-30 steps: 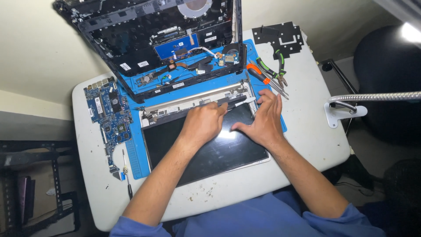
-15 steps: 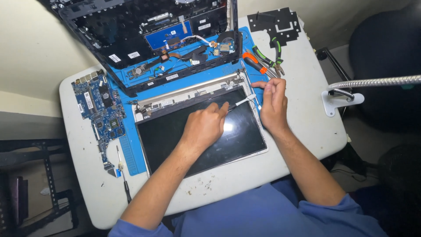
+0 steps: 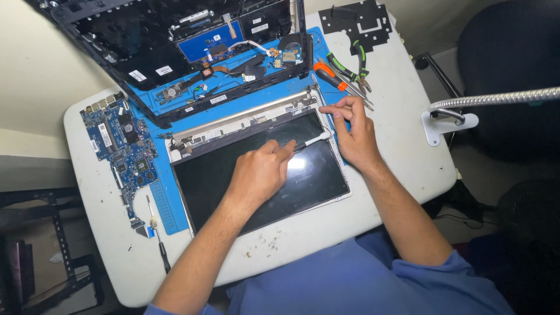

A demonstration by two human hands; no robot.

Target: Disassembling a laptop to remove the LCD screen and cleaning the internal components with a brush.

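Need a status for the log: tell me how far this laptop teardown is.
Done: board is out, base lies opened. In hand: left hand works a white tool on the screen; right hand at its top corner. Left: the panel sits in its frame.

- the open laptop base (image 3: 175, 52) at the far side runs off the top edge
- left hand (image 3: 259, 172) covers part of the screen (image 3: 233, 175)
- parts on the circuit board (image 3: 119, 143), too small to tell
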